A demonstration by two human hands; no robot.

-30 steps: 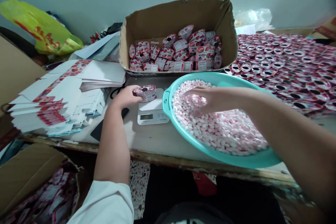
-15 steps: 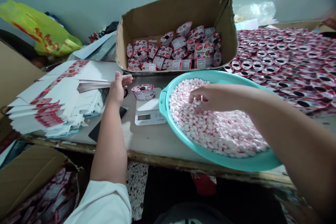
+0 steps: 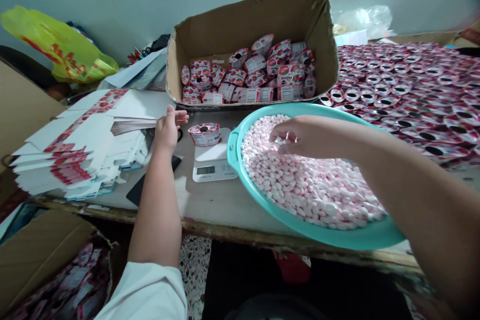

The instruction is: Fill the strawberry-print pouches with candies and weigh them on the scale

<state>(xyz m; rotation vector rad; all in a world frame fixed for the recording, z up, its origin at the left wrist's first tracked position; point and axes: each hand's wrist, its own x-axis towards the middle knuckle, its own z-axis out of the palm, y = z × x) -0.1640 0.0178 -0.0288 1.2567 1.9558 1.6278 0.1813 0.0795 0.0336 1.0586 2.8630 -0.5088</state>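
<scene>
My left hand (image 3: 168,127) is open, its fingers stretched toward the scale side and nothing in them. It hovers beside a stack of flat white and red printed cartons (image 3: 78,140). To its right, a small printed candy pack (image 3: 204,134) with a dark round hole on top stands on a white kitchen scale (image 3: 215,174) with a lit display. My right hand (image 3: 290,135) reaches into a turquoise basin (image 3: 235,146) of pale pink candies (image 3: 318,190). Its fingers are curled down at the candies, thumb and fingers apart; the fingertips are partly hidden.
Behind the scale stands a cardboard box (image 3: 210,35) of filled packs. Many open printed packs (image 3: 408,90) crowd the right side. A yellow bag (image 3: 56,50) lies back left, and a lower carton (image 3: 41,255) of packs stands below the table edge. A dark flat object (image 3: 137,191) lies under my left forearm.
The scale's display now shows digits more clearly. Both hands stay nearly in place; the whole view has shifted slightly.
</scene>
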